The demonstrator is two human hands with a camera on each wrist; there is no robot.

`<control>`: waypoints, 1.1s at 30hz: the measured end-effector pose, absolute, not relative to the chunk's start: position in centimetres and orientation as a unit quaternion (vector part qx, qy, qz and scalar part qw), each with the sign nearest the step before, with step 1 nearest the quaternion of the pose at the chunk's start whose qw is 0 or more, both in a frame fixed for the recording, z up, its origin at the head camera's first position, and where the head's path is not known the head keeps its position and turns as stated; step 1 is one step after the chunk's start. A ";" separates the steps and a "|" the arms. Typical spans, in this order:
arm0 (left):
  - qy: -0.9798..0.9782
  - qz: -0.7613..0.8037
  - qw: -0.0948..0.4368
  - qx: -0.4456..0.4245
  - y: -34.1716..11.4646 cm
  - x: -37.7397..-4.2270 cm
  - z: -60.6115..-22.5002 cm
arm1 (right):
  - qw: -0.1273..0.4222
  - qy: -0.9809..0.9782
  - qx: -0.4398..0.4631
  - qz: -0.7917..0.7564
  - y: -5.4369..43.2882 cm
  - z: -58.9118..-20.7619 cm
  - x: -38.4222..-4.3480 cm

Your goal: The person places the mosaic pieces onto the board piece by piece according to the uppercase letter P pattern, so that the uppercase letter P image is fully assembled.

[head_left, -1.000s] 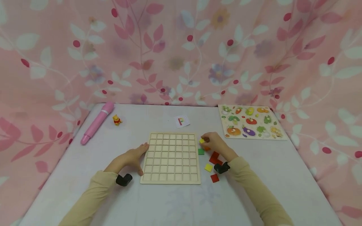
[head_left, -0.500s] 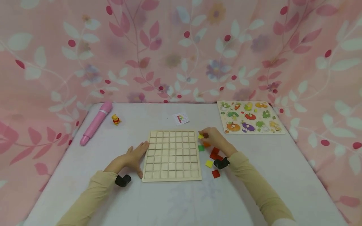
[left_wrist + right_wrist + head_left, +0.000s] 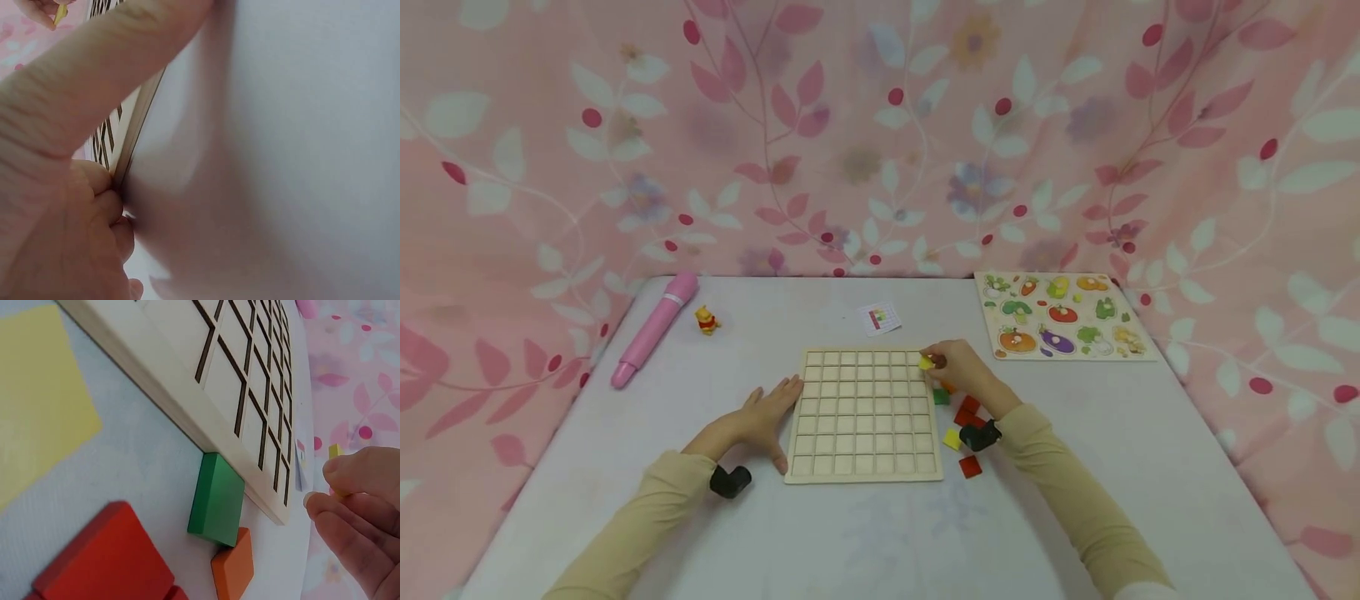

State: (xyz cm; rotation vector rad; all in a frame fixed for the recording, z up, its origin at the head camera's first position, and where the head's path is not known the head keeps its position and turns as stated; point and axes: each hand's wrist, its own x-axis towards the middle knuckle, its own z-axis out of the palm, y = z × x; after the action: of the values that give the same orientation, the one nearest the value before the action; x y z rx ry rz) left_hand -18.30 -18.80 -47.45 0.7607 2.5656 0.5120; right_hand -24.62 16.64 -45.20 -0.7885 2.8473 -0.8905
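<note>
A wooden grid board (image 3: pixel 865 479) with rows of square recesses lies in the middle of the table. My left hand (image 3: pixel 756 421) rests along its left edge, thumb and fingers spread and touching the rim. In the right wrist view, my right hand (image 3: pixel 365 509) pinches a small yellow square tile (image 3: pixel 334 450) between thumb and fingertips. That hand is over the board's far right corner in the head view. Beside the board's right edge lie a green tile (image 3: pixel 217 500), an orange tile (image 3: pixel 234 565), several red tiles (image 3: pixel 106 562) and another yellow tile (image 3: pixel 44 400).
A small printed pattern card (image 3: pixel 880 318) lies behind the board. At the back right is a vegetable puzzle board (image 3: pixel 1067 317). A pink pen-shaped object (image 3: pixel 655 329) and a little yellow bear figure (image 3: pixel 706 320) lie at the back left. A floral curtain (image 3: pixel 865 133) stands behind the table.
My right hand has moved slightly left with the yellow tile, from beside the board to over its far right corner. The board has shifted a little right, with my left hand still against it.
</note>
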 end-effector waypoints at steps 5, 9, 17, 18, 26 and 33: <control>0.920 0.186 0.204 0.276 -18.5 -18.3 -47.9 | 0.021 0.920 -0.254 -0.297 17.2 -45.3 -24.4; 0.927 0.170 0.193 0.273 -18.4 -18.5 -48.2 | 0.026 0.919 -0.254 -0.302 17.4 -45.3 -24.5; 0.938 0.156 0.178 0.253 -18.2 -18.5 -47.8 | 0.060 0.912 -0.260 -0.312 16.6 -45.2 -25.0; 0.938 0.158 0.176 0.252 -18.3 -18.5 -47.8 | 0.060 0.911 -0.265 -0.308 16.5 -45.3 -25.1; 0.930 0.185 0.168 0.270 -18.0 -18.8 -48.4 | 0.065 0.919 -0.257 -0.293 16.6 -45.7 -25.1; 0.924 0.212 0.144 0.283 -17.8 -19.2 -48.8 | 0.083 0.919 -0.257 -0.287 16.2 -46.2 -25.5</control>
State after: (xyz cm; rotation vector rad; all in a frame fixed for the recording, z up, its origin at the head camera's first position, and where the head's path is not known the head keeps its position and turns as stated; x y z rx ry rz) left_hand -19.18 -17.79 -48.78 0.8170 2.6648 0.6109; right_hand -25.53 16.18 -46.22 -0.7665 2.7442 -0.8554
